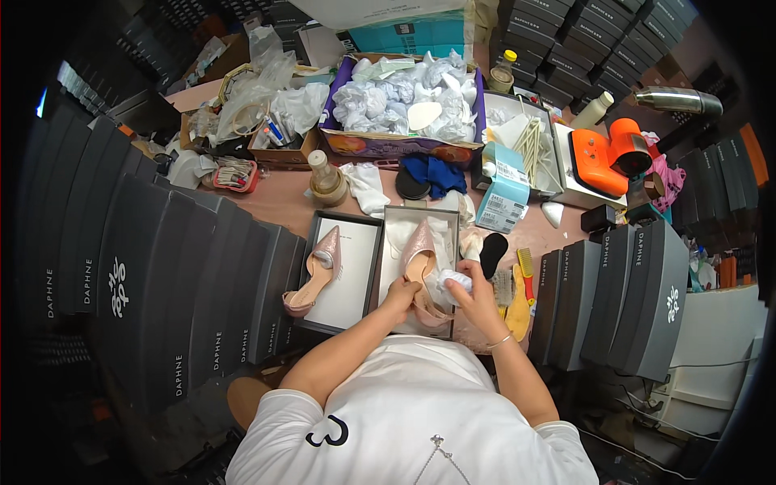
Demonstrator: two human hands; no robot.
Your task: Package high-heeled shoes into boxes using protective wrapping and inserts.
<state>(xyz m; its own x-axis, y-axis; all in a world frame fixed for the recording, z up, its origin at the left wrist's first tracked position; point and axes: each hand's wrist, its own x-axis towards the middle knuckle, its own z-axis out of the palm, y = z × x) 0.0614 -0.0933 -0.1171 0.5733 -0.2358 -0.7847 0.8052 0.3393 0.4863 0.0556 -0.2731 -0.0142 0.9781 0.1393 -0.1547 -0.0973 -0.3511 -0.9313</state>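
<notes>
My left hand (396, 299) is closed round the side of a pink pointed slingback shoe (419, 242). This shoe is over an open shoebox (446, 217) lined with white tissue. Just right of the shoe, my right hand (478, 301) pinches a crumpled white paper wad (457, 280). A matching pink shoe (301, 299) rests to the left, on the white insert of a dark box part (368, 223); pale stuffing shows inside its toe. Whether the shoe in my left hand touches the box floor, I cannot tell.
Dark shoeboxes stand in rows at left (153, 250) and right (618, 291). A purple carton (436, 149) full of crumpled paper is at the back, with an orange device (598, 162) to its right. A yellow-and-red brush (527, 271) lies by my right hand.
</notes>
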